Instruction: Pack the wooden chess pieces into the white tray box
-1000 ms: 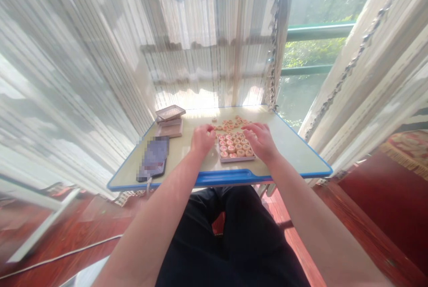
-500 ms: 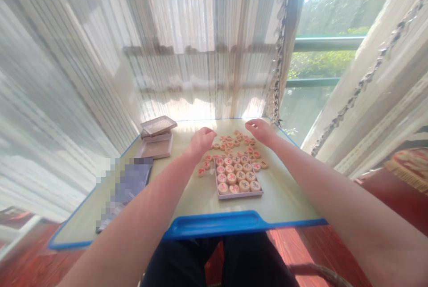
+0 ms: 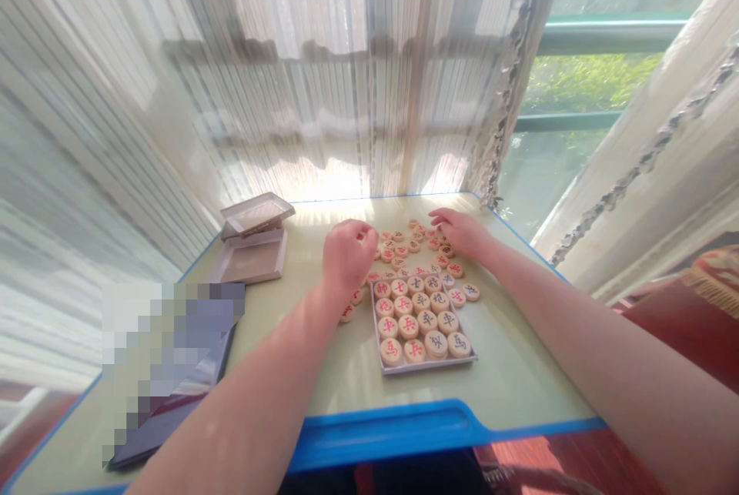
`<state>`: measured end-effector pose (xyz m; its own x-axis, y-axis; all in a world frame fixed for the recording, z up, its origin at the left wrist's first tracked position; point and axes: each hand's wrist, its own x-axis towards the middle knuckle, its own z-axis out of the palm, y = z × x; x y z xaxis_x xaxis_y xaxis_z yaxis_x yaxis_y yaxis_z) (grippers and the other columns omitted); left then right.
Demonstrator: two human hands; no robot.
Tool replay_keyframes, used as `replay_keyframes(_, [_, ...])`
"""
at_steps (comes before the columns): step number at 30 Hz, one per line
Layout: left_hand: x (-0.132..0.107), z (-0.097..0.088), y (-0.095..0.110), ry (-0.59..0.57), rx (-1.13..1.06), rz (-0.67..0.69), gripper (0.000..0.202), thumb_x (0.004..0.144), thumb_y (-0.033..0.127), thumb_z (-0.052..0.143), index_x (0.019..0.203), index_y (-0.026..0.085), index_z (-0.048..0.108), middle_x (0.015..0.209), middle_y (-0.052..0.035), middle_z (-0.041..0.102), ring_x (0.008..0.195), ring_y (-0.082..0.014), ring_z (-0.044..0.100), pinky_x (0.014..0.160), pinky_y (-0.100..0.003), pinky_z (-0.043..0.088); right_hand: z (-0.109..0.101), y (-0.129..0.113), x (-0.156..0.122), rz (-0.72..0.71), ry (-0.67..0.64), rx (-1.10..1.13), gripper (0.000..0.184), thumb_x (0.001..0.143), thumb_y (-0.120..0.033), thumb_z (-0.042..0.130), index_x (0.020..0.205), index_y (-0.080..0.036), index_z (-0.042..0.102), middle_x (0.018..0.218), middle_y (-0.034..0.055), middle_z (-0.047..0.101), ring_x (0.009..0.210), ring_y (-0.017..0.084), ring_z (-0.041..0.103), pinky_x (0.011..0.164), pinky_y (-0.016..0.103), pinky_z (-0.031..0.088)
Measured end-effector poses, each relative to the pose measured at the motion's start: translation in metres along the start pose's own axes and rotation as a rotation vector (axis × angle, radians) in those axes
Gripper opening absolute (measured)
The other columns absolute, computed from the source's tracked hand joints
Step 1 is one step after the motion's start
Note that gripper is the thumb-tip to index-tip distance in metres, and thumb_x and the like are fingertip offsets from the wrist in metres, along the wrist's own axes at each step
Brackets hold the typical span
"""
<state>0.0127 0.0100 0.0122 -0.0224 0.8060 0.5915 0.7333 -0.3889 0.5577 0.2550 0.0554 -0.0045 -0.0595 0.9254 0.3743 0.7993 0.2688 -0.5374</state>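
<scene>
A shallow white tray (image 3: 428, 362) lies on the pale table (image 3: 508, 372) and holds several round wooden chess pieces (image 3: 419, 322) marked in red and dark characters. More loose pieces (image 3: 404, 242) are scattered just behind it. My left hand (image 3: 346, 255) is curled with its fingertips pinched together at the left of the loose pieces; what it holds is hidden. My right hand (image 3: 462, 232) lies on the loose pieces at the far right, fingers bent down onto them.
Two flat pinkish box halves (image 3: 254, 245) are stacked at the table's back left. A blurred-out dark flat object (image 3: 173, 372) lies at the front left. The table has a blue rim with a groove (image 3: 381, 433) at the front. Curtains surround the table.
The view has drawn closer to the table. My right hand has come down onto the loose pieces and my left hand has shifted slightly nearer the tray.
</scene>
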Motion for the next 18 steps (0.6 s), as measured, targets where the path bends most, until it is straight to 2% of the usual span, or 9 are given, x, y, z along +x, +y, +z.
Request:
replay_keyframes(3, [0.001, -0.003, -0.004, -0.007, 0.015, -0.059, 0.021, 0.078, 0.028, 0.051, 0.071, 0.017, 0.068, 0.072, -0.0038, 0.067, 0.063, -0.0164, 0.057, 0.068, -0.029, 0.044, -0.004, -0.003, -0.002, 0.03, 0.029, -0.089, 0.031, 0.08, -0.023, 0.047, 0.105, -0.02, 0.066, 0.092, 0.0051, 0.071, 0.076, 0.018, 0.063, 0.071, 0.031, 0.048])
replay_keyframes(5, [0.001, -0.004, -0.008, 0.014, 0.049, -0.059, 0.021, 0.077, 0.028, 0.051, 0.07, 0.017, 0.067, 0.072, -0.0042, 0.068, 0.068, -0.0184, 0.059, 0.071, -0.03, 0.044, -0.007, -0.008, -0.004, 0.057, -0.03, -0.179, 0.025, 0.079, -0.033, 0.053, 0.094, -0.02, 0.069, 0.088, 0.0053, 0.071, 0.077, 0.019, 0.062, 0.069, 0.031, 0.047])
replay_keyframes(7, [0.001, -0.006, -0.011, 0.094, 0.087, -0.03, 0.019, 0.076, 0.026, 0.051, 0.068, 0.018, 0.066, 0.076, -0.005, 0.068, 0.08, -0.0216, 0.06, 0.079, -0.032, 0.044, -0.009, -0.014, -0.006, 0.064, -0.107, -0.25, 0.026, 0.078, -0.039, 0.055, 0.087, -0.02, 0.07, 0.087, 0.005, 0.071, 0.079, 0.02, 0.062, 0.067, 0.03, 0.046])
replay_keyframes(9, [0.003, -0.007, -0.013, 0.196, 0.103, 0.0, 0.018, 0.076, 0.024, 0.051, 0.067, 0.017, 0.065, 0.08, -0.0058, 0.069, 0.086, -0.0232, 0.059, 0.086, -0.034, 0.042, -0.009, -0.02, -0.008, 0.061, -0.148, -0.281, 0.027, 0.077, -0.04, 0.055, 0.089, -0.02, 0.07, 0.09, 0.0045, 0.071, 0.081, 0.02, 0.062, 0.067, 0.029, 0.045])
replay_keyframes(11, [0.006, -0.008, -0.015, 0.265, 0.102, 0.007, 0.017, 0.075, 0.021, 0.05, 0.066, 0.017, 0.064, 0.08, -0.0061, 0.068, 0.084, -0.0228, 0.059, 0.087, -0.036, 0.042, -0.009, -0.024, -0.009, 0.069, -0.156, -0.275, 0.028, 0.078, -0.037, 0.054, 0.093, -0.021, 0.07, 0.093, 0.0039, 0.071, 0.08, 0.019, 0.062, 0.068, 0.028, 0.045])
replay_keyframes(15, [0.007, -0.007, -0.016, 0.302, 0.083, 0.031, 0.016, 0.075, 0.019, 0.05, 0.063, 0.018, 0.062, 0.074, -0.0049, 0.067, 0.08, -0.0218, 0.058, 0.083, -0.036, 0.043, -0.01, -0.027, -0.011, 0.106, -0.116, -0.214, 0.028, 0.078, -0.029, 0.053, 0.095, -0.022, 0.073, 0.085, 0.0033, 0.072, 0.071, 0.017, 0.063, 0.069, 0.028, 0.046])
replay_keyframes(18, [0.003, -0.005, -0.012, 0.306, 0.042, 0.099, 0.015, 0.075, 0.018, 0.051, 0.062, 0.019, 0.06, 0.072, -0.0033, 0.066, 0.078, -0.0202, 0.057, 0.081, -0.034, 0.043, -0.011, -0.027, -0.012, 0.131, -0.075, -0.162, 0.028, 0.078, -0.032, 0.055, 0.097, -0.021, 0.073, 0.081, 0.004, 0.072, 0.066, 0.016, 0.063, 0.067, 0.027, 0.047])
